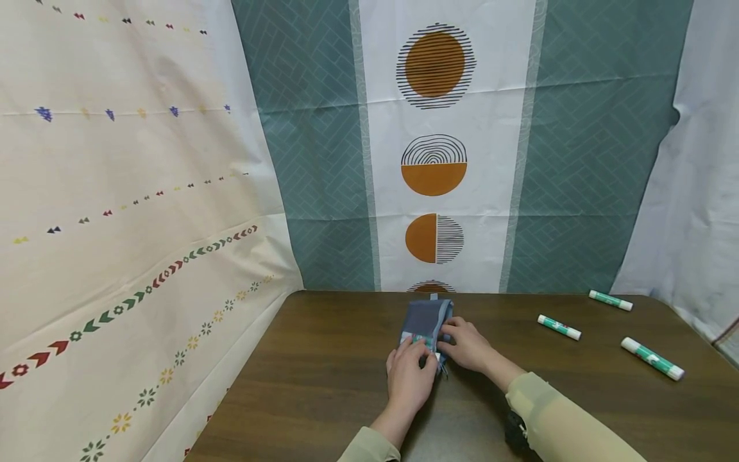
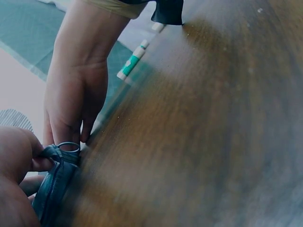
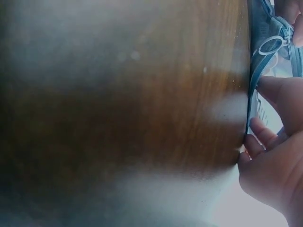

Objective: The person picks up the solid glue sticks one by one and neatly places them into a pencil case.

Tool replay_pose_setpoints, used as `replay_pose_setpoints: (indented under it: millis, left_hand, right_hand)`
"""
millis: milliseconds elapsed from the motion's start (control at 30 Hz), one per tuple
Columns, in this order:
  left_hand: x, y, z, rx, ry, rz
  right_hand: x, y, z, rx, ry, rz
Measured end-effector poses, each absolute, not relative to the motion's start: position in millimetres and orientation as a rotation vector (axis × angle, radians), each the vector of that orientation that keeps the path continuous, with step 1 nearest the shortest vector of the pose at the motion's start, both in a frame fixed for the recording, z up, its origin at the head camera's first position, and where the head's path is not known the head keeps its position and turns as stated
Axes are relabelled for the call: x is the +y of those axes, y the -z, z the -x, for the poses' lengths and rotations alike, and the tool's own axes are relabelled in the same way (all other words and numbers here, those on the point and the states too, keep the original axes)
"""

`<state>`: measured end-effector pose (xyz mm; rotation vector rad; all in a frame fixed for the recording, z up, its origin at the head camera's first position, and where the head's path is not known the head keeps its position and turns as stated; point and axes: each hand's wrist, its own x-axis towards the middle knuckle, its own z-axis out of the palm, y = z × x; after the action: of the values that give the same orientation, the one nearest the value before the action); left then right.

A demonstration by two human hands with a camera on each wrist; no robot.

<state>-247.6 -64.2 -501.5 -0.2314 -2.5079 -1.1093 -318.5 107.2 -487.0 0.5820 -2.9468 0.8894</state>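
Observation:
A blue zip pouch (image 1: 420, 316) with a dark see-through panel lies toward the table's back edge, green and white showing at its near end. My left hand (image 1: 408, 377) holds that near end; in the left wrist view its thumb and a finger pinch the pouch (image 2: 51, 191) by the zipper. At the pouch's right side, my right hand (image 1: 469, 346) grips the zipped edge between thumb and fingers. The zipper's slider (image 3: 285, 33), with a ring pull, sits near the left fingertips in the right wrist view. The zipper stands parted beside my right thumb.
Three green-and-white glue sticks lie on the right of the brown table (image 1: 323, 372): one at the back (image 1: 610, 300), a middle one (image 1: 559, 327) and a nearer one (image 1: 652, 359). Patterned cloth (image 1: 323, 160) hangs behind the table and along its left side.

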Motion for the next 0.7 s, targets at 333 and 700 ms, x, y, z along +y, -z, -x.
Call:
replay_pose_setpoints:
  millis: [333, 700]
  left_hand:
    - [-64.1, 501.2, 248.8, -2.511, 1.121, 0.242]
    - [-64.8, 503.0, 248.2, -2.487, 1.113, 0.245]
  right_hand:
    - [112.0, 486.0, 318.1, -2.923, -0.908, -0.653]
    - [119.4, 487.9, 321.5, -2.866, -0.990, -0.716]
